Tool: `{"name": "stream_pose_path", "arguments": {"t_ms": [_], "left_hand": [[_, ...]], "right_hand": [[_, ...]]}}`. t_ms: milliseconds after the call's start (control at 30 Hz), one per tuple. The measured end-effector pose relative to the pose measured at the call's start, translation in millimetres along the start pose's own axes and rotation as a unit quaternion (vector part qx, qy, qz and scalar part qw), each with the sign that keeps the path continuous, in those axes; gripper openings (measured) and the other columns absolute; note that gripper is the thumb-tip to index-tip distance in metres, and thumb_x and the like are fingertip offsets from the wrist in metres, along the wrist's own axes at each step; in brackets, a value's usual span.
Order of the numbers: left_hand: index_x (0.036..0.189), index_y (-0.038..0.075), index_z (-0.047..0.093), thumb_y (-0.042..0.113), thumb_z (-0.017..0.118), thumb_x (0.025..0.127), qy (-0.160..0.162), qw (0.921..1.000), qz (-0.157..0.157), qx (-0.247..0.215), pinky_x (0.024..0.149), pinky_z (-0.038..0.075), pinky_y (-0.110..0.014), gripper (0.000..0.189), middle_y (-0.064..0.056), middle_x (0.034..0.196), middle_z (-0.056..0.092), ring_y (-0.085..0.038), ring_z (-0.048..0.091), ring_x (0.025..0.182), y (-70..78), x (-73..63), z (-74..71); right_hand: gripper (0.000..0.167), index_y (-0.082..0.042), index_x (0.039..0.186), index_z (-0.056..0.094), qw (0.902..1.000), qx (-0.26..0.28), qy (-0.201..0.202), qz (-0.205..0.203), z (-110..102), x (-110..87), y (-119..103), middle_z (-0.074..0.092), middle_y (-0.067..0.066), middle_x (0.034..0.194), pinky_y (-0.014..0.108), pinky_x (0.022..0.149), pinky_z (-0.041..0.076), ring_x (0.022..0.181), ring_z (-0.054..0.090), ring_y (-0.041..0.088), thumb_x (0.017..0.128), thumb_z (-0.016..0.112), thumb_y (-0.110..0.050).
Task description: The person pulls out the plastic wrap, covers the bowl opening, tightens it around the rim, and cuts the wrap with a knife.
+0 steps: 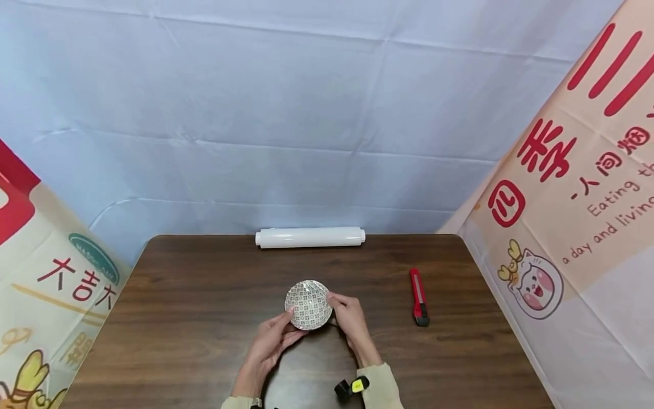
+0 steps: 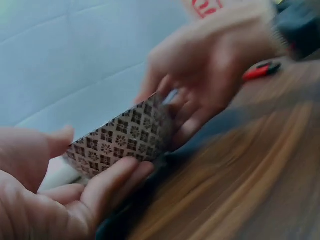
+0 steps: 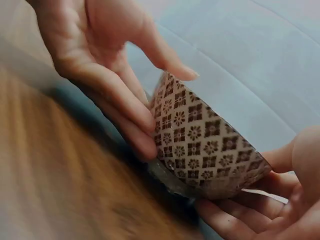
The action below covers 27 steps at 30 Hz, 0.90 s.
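A small round bowl (image 1: 308, 305) with a dark flower-and-diamond pattern is held between both hands above the table. My left hand (image 1: 271, 342) grips its left side, thumb at the rim and fingers beneath the wall. On the opposite side, my right hand (image 1: 351, 319) pinches the rim with its thumb, fingers under the bowl. Both wrist views show the patterned outer wall (image 3: 202, 145) from the side, tilted in the picture. Something clear and shiny shows around the bowl's base (image 3: 172, 180) in the right wrist view; what it is cannot be told.
At the table's back edge lies a white roll (image 1: 310, 237), its surface glossy. A red utility knife (image 1: 419, 295) with a black end lies to the right on the brown wooden table (image 1: 194, 318). Pale cloth (image 1: 286, 113) hangs behind, with printed cloths on both sides.
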<state>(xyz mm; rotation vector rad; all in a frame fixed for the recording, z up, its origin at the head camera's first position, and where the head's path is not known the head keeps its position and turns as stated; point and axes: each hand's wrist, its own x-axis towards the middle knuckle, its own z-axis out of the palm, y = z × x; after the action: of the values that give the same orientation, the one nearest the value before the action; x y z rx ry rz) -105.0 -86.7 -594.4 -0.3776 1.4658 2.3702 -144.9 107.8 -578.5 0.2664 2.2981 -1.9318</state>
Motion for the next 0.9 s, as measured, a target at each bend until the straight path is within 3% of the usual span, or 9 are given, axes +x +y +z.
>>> {"name": "stream_pose_path", "arguments": {"t_ms": [100,200,300,367,433,500,600,767,900], "left_hand": [[0.144,-0.026,0.041,0.037,0.056,0.110,0.026,0.9990,-0.002,0.035,0.090,0.064,-0.031,0.073,-0.031,0.116,0.074,-0.023,0.078,0.100,3.3,0.2,-4.8],[0.139,-0.025,0.047,0.040,0.055,0.110,0.074,0.9930,0.025,0.088,0.088,0.065,-0.031,0.072,-0.032,0.114,0.075,-0.021,0.078,0.098,6.3,-3.8,0.1],[0.140,-0.021,0.052,0.039,0.056,0.110,0.128,0.9781,0.052,0.155,0.090,0.065,-0.030,0.067,-0.030,0.123,0.072,-0.020,0.075,0.101,9.0,-9.1,8.0],[0.139,-0.020,0.054,0.036,0.057,0.109,0.147,0.9715,0.058,0.177,0.090,0.065,-0.031,0.064,-0.029,0.125,0.070,-0.019,0.073,0.101,11.0,-12.1,12.4],[0.138,-0.021,0.053,0.033,0.057,0.109,0.138,0.9751,0.049,0.166,0.089,0.065,-0.030,0.061,-0.029,0.122,0.071,-0.020,0.074,0.099,12.4,-14.1,14.4],[0.136,-0.025,0.050,0.029,0.055,0.110,0.101,0.9868,0.032,0.122,0.089,0.065,-0.032,0.060,-0.032,0.117,0.072,-0.023,0.077,0.097,12.9,-15.4,14.5],[0.136,-0.028,0.045,0.028,0.052,0.112,0.044,0.9976,0.005,0.053,0.092,0.064,-0.034,0.061,-0.034,0.114,0.073,-0.026,0.078,0.099,10.4,-15.7,11.7],[0.141,-0.027,0.038,0.030,0.049,0.113,0.008,0.9999,-0.003,-0.005,0.101,0.061,-0.037,0.064,-0.029,0.121,0.072,-0.025,0.075,0.109,0.8,-13.3,6.4],[0.147,-0.026,0.030,0.031,0.048,0.114,0.011,0.9987,0.009,-0.048,0.106,0.058,-0.040,0.068,-0.029,0.127,0.067,-0.026,0.072,0.115,-2.2,-9.8,7.0]], "right_hand": [[0.046,0.007,0.141,0.062,0.9985,0.050,-0.012,0.016,5.4,-14.1,2.8,0.067,0.029,0.137,0.030,0.075,0.066,0.103,0.073,0.017,0.108,0.058,-0.024],[0.047,0.009,0.144,0.057,0.9975,0.065,-0.021,0.015,9.9,-24.1,1.4,0.068,0.031,0.133,0.038,0.076,0.068,0.097,0.076,0.021,0.109,0.057,-0.022],[0.043,0.006,0.137,0.063,0.9997,0.016,-0.019,0.005,11.1,-25.7,-4.0,0.073,0.027,0.125,0.040,0.077,0.068,0.094,0.076,0.024,0.107,0.060,-0.024],[0.043,0.004,0.134,0.066,0.9990,-0.044,-0.004,-0.009,10.2,-20.9,-8.7,0.076,0.022,0.120,0.043,0.085,0.066,0.099,0.076,0.026,0.106,0.063,-0.029],[0.046,0.000,0.134,0.068,0.9957,-0.090,0.016,-0.016,8.8,-11.9,-13.0,0.077,0.018,0.122,0.046,0.096,0.062,0.109,0.074,0.029,0.104,0.064,-0.034],[0.051,-0.002,0.138,0.067,0.9936,-0.108,0.025,-0.021,7.2,0.2,-16.2,0.076,0.016,0.128,0.049,0.107,0.056,0.120,0.071,0.032,0.104,0.063,-0.040],[0.057,-0.004,0.143,0.064,0.9947,-0.100,-0.005,-0.024,5.4,19.2,-17.6,0.068,0.016,0.143,0.053,0.120,0.045,0.138,0.060,0.035,0.106,0.058,-0.047],[0.055,-0.003,0.140,0.067,0.9930,-0.073,-0.093,0.009,2.2,34.7,-13.2,0.059,0.017,0.154,0.056,0.125,0.038,0.149,0.048,0.038,0.109,0.052,-0.047],[0.047,0.000,0.130,0.072,0.9936,-0.038,-0.106,0.011,-0.8,35.5,-11.3,0.062,0.020,0.148,0.057,0.123,0.041,0.145,0.051,0.038,0.110,0.054,-0.038]]}}
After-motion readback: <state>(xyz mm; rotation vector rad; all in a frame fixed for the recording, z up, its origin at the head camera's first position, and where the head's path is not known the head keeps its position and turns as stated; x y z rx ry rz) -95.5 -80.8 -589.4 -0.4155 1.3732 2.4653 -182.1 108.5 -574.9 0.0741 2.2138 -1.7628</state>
